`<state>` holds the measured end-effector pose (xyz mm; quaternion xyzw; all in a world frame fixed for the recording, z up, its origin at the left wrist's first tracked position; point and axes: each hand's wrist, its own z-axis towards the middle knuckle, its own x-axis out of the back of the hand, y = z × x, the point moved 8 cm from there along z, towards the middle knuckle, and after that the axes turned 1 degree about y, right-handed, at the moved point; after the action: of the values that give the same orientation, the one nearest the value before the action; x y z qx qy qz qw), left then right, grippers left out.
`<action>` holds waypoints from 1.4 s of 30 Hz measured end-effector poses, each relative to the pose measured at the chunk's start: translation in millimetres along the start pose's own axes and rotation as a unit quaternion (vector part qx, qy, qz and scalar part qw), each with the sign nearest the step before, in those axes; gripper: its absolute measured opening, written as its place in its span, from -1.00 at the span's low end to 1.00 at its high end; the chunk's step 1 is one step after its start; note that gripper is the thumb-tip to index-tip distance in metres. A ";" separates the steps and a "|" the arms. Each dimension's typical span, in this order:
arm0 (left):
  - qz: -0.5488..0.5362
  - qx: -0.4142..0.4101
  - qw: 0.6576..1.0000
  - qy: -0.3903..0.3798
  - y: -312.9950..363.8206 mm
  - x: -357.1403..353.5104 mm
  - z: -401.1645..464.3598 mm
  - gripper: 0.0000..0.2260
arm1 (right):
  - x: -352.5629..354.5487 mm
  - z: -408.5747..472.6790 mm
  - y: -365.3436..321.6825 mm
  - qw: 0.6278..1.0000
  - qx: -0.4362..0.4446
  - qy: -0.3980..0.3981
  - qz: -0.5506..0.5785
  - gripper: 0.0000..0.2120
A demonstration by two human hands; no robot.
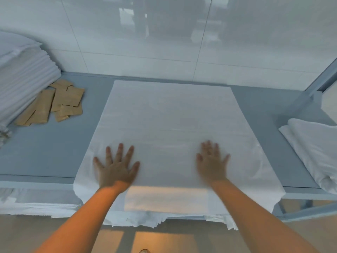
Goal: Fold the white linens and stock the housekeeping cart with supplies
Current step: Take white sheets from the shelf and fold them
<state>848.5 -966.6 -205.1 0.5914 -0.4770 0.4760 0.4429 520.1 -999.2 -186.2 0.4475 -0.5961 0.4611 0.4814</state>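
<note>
A white linen lies spread flat across the grey shelf top, its near edge hanging over the front rim. My left hand rests palm down on the cloth's near left part, fingers straight and spread. On the near right part my right hand presses flat the same way, slightly blurred. Neither hand grips anything.
A tall stack of folded white linens stands at the far left, with several tan paper packets beside it. A loosely folded white cloth lies at the right edge. A white tiled wall backs the shelf. More white cloths sit on a lower level.
</note>
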 end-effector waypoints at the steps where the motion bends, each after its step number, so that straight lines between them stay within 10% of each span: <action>1: -0.002 0.000 1.000 0.004 0.9 0.2 0.3 -0.44 | -1.9 -1.8 -43.6 0.997 0.077 0.014 0.008 -0.48; 5: 0.001 0.003 1.000 0.004 -0.2 0.5 -0.7 -0.44 | -29.0 -29.8 -186.7 0.957 0.287 -0.020 0.013 -0.49; 23: -0.002 0.052 0.997 -0.061 -3.5 -0.1 -11.3 -0.37 | 0.4 -32.6 131.0 0.982 -0.173 -0.071 0.010 -0.40; 29: -0.006 0.066 0.997 -0.049 -8.2 7.9 -8.6 -0.31 | -8.4 -20.3 41.1 0.997 -0.017 -0.060 -0.042 -0.37; 42: 0.012 0.058 0.998 -0.013 -6.2 10.7 41.6 -0.34 | -11.2 28.8 23.8 0.999 -0.016 -0.013 -0.050 -0.35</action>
<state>861.5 -1007.9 -201.4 0.6163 -0.4618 0.5002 0.3958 493.7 -1022.3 -203.3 0.4749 -0.5870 0.4209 0.5028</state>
